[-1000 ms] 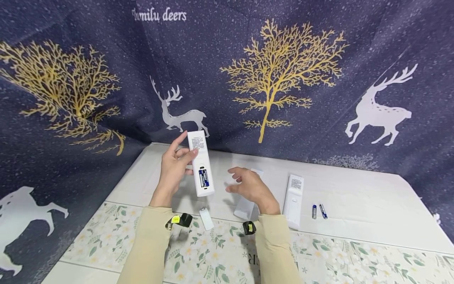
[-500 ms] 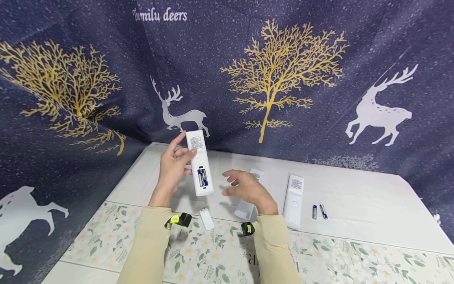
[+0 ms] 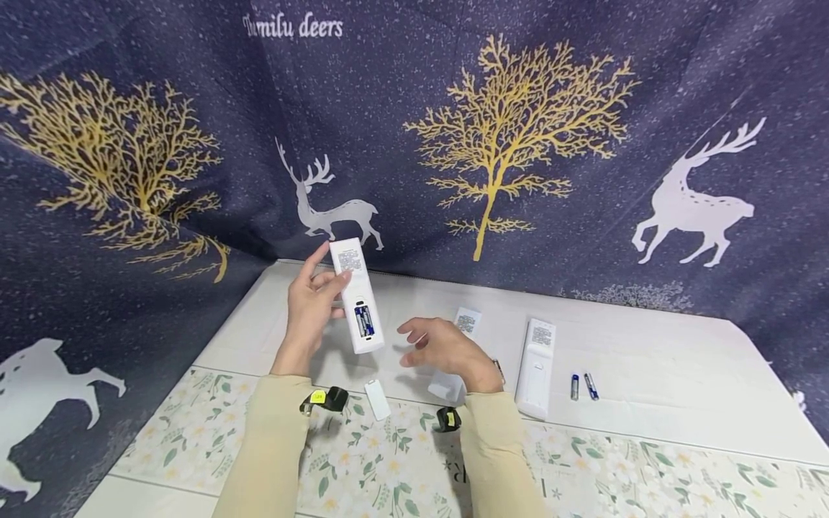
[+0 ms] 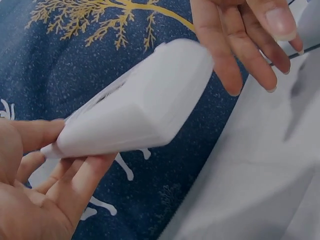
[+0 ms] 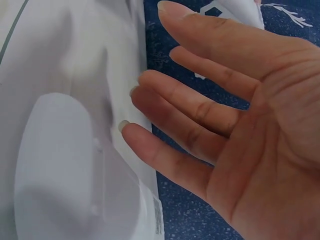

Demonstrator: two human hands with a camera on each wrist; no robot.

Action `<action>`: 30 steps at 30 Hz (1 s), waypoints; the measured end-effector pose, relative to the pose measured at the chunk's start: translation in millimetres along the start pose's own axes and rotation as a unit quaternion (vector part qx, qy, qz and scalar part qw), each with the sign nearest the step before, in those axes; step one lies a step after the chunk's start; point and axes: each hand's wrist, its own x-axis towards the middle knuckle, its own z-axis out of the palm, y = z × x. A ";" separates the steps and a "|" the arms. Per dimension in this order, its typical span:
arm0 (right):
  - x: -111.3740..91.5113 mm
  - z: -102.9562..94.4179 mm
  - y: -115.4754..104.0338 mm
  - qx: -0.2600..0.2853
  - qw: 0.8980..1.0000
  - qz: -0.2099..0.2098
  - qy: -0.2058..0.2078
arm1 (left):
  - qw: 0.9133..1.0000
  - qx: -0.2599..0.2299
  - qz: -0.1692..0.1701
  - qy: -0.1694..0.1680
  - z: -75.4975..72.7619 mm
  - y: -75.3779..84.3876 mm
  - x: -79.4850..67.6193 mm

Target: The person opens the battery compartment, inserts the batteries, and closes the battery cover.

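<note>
A: What is recorded for the left hand [image 3: 309, 309]?

B: Its grip is closed on a white remote [image 3: 354, 288], fingers curled at the side and thumb pressed on the back, just below the printed label. The remote is raised off the table [image 3: 622, 345] and tilted, label end up, back turned toward the head camera.

A: Condition of the battery compartment?

B: Uncovered, in the lower half. Two blue-and-silver batteries [image 3: 365, 321] sit in it side by side. A small white cover [image 3: 378, 400] lies on the table, nearer the person than the raised remote.

A: And the right hand [image 3: 447, 349]?

B: Its grip is relaxed and unloaded. The fingers are parted and slightly bent, near the lower end of the held remote but apart from it.

A: Other items?

B: A second remote [image 3: 445, 387] lies on the table, partly hidden by the right hand; its compartment cannot be judged. A third remote [image 3: 536, 367] lies face down to the right, its back closed. Beyond it, farther right, two loose batteries [image 3: 574, 387] lie near each other. A dark blue cloth [image 3: 388, 108] with deer and golden trees hangs behind.
</note>
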 end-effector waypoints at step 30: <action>12.5 25.4 -3.8 -0.010 0.995 -0.010 -0.098 | 0.997 0.010 -0.027 0.065 -9.1 -27.0 10.2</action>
